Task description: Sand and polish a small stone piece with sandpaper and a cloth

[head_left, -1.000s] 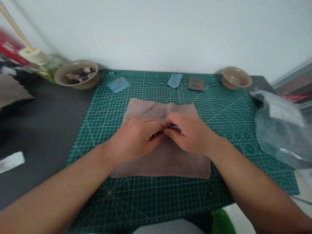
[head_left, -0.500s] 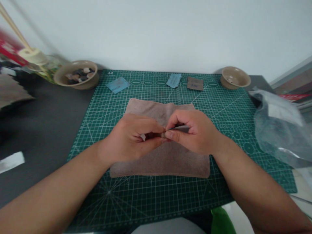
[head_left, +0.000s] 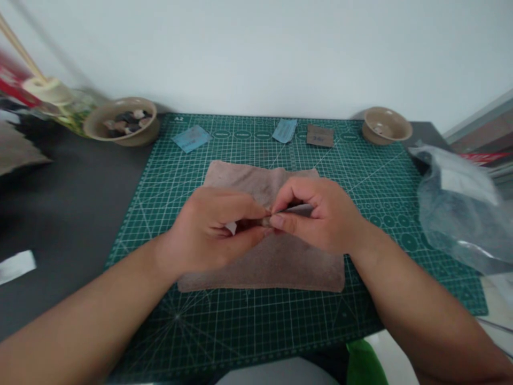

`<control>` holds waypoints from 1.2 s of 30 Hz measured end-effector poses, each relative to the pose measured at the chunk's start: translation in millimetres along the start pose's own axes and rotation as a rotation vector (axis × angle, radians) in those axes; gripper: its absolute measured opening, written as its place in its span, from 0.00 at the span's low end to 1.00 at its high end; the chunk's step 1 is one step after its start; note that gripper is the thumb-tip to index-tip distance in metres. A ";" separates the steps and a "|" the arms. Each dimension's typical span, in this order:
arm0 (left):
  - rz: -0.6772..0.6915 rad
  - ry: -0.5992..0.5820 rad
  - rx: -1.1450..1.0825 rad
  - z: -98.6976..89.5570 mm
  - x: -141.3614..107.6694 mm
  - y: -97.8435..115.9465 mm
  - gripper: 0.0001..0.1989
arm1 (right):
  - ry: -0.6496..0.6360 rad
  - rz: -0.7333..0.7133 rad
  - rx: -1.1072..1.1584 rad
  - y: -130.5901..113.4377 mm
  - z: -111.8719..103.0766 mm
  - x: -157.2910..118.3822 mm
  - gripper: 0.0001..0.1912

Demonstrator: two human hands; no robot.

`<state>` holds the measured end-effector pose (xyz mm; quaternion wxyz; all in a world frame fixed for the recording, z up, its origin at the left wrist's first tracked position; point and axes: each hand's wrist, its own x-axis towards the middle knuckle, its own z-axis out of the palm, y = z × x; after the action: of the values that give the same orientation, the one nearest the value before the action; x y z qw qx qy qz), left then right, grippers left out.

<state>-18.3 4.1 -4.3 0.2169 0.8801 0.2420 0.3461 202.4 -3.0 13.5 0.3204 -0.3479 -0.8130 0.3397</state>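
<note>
Over a brown cloth [head_left: 272, 270] on the green cutting mat, both hands meet at the fingertips. My left hand [head_left: 224, 227] pinches a small brownish stone-like piece [head_left: 265, 221] between thumb and fingers; something white shows inside its curl. My right hand [head_left: 316, 214] has thumb and index finger closed against the right end of that piece, on a thin dark grey strip [head_left: 301, 209] that looks like a scrap of sandpaper. Fingers hide most of both items.
A bowl [head_left: 138, 136] of dark and tan stones stands at the back left, another bowl [head_left: 387, 128] at the back right. Blue scraps [head_left: 192, 138] [head_left: 285, 131] and a brown scrap [head_left: 320, 136] lie along the mat's back. A plastic bag [head_left: 465, 208] is at right.
Both hands hold nearly the same pose, still fingertip to fingertip over the cloth. The whole view has shifted very slightly.
</note>
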 end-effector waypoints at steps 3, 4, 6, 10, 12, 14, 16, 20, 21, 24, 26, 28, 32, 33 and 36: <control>0.071 -0.127 0.212 4.1 0.8 -3.8 0.07 | -0.072 0.030 -0.251 3.5 7.2 -0.8 0.06; 0.066 -0.132 0.223 5.2 1.2 -4.5 0.08 | -0.076 0.040 -0.287 3.8 7.7 -0.7 0.06; 0.003 -0.083 0.152 5.9 1.9 -3.2 0.07 | -0.033 0.032 -0.233 2.5 5.0 -0.2 0.05; -0.024 0.041 -0.115 1.8 2.1 5.6 0.04 | 0.009 -0.017 0.079 -3.8 -5.8 0.4 0.06; 0.034 0.054 -0.147 0.0 2.0 7.3 0.05 | -0.004 -0.035 0.130 -4.5 -6.4 -0.1 0.07; 0.081 -0.003 -0.052 0.0 2.4 5.0 0.03 | -0.034 -0.027 0.044 -2.5 -3.0 -0.8 0.06; 0.091 -0.105 0.068 1.4 3.0 0.5 0.04 | -0.091 0.021 -0.113 0.3 1.3 -0.9 0.05; 0.000 -0.117 -0.035 2.7 3.0 -2.5 0.03 | -0.091 0.063 -0.075 0.4 1.0 0.4 0.04; -0.016 -0.064 -0.122 2.2 2.5 -1.2 0.02 | -0.071 0.053 0.019 -1.1 -0.9 0.6 0.05; -0.002 0.032 -0.278 -0.4 0.9 3.9 0.05 | -0.057 0.023 0.211 -5.1 -4.7 0.2 0.07; 0.059 0.029 -0.200 -1.2 0.9 4.3 0.04 | -0.059 0.010 0.156 -4.8 -2.9 -0.5 0.06; 0.110 -0.050 -0.006 -0.6 2.1 1.4 0.04 | -0.091 0.020 -0.040 -1.9 1.6 -0.9 0.04; 0.089 -0.246 0.162 2.3 4.7 -5.6 0.11 | -0.223 0.086 -0.300 2.8 5.9 -0.6 0.04; 0.065 -0.225 0.119 2.4 5.1 -5.7 0.10 | -0.209 0.090 -0.265 2.3 4.5 -0.4 0.04; 0.003 -0.056 -0.102 0.4 5.3 -0.2 0.03 | -0.084 0.058 -0.002 -2.3 -2.5 0.3 0.05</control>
<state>-14.7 7.2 -2.0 0.2675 0.8776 0.2166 0.3336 203.4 -3.2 16.8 0.2755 -0.3570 -0.8158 0.3622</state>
